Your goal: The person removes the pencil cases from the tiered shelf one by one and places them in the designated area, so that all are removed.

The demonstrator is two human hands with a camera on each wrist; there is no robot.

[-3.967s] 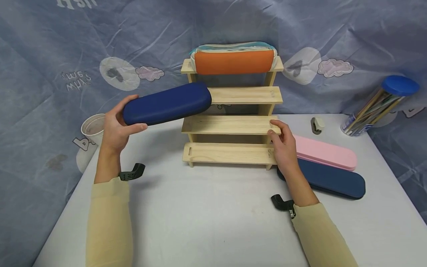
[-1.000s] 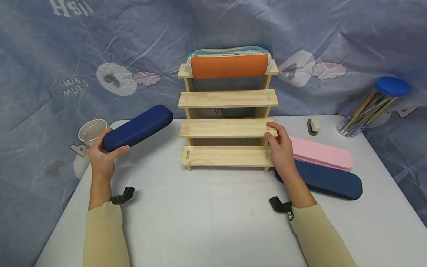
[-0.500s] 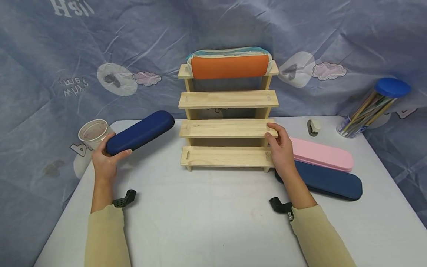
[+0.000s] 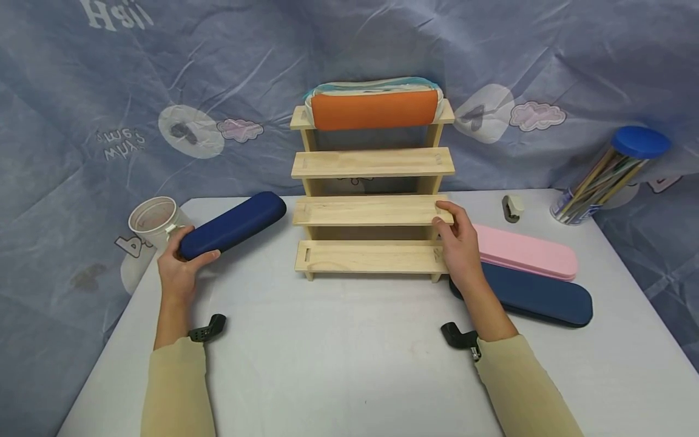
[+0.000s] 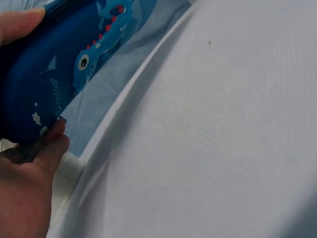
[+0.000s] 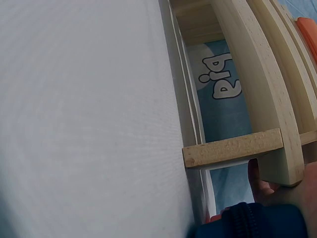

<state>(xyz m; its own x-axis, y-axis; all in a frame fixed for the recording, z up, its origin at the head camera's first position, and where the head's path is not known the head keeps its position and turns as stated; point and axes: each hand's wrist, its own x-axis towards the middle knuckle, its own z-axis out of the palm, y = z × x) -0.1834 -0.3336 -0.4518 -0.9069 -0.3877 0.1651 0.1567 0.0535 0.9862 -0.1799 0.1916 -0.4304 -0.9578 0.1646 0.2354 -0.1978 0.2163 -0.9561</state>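
Observation:
My left hand grips the near end of a navy-blue hard pencil case, left of the wooden shelf rack. The case slants away to the upper right, and I cannot tell if its far end touches the table. In the left wrist view a dinosaur print and a zip show on the pencil case. My right hand pinches the right end of the rack's second shelf from the bottom, thumb and fingers around the board. On the top shelf lies an orange pencil case with a blue and white upper side.
A white cup stands beside the left hand. Right of the rack lie a pink case and a dark navy case, partly behind my right arm. Farther back are a small stapler-like item and a blue-lidded jar of sticks.
Over four seconds, the left hand has carried the blue pencil case left and down from in front of the rack. Lately it sinks slightly further. The right hand keeps its grip on the shelf.

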